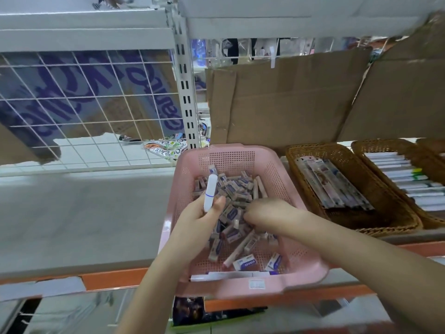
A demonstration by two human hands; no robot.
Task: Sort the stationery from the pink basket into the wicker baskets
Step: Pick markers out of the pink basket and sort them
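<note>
A pink perforated basket [240, 156] stands on the shelf, filled with several small erasers [246, 262] and pens. My left hand [195, 221] holds a white marker [210, 192] with a blue ring upright over the basket's left side. Curled fingers of my right hand [267, 214] dig into the eraser pile at the middle of the basket; what they hold is hidden. To the right, a wicker basket [375, 189] holds packaged pens. A second wicker basket [375, 144] further right holds white markers.
Cardboard sheets [284, 102] lean behind the baskets. A white wire grid [79, 109] and a slotted upright post [185, 92] stand at the left. The shelf has an orange front edge [113, 279]. Snack packets [166, 147] lie behind the pink basket.
</note>
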